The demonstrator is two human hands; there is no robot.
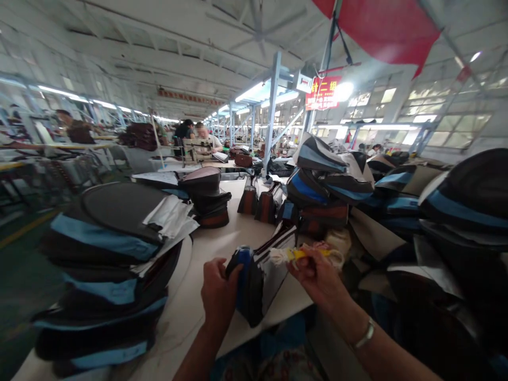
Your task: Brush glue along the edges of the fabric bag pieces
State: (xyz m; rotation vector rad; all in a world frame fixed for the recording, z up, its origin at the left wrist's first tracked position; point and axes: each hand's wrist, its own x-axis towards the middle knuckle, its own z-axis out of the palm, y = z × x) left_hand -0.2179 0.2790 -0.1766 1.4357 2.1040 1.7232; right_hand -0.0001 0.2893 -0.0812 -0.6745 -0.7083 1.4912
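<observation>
My left hand (218, 296) is closed around a dark bag piece with a blue edge (248, 286), held upright over the near edge of the white table (238, 233). My right hand (317, 278) is closed in a pinch on a yellow-handled brush (301, 255) with pale bristles pointing left, close to the bag piece's open side. A bracelet sits on my right wrist.
A tall stack of dark and blue bag panels (111, 270) stands at the left, with more piles (329, 180) at the right and far right. Brown finished pieces (257, 203) stand mid-table. Other people (206, 135) work at benches far back.
</observation>
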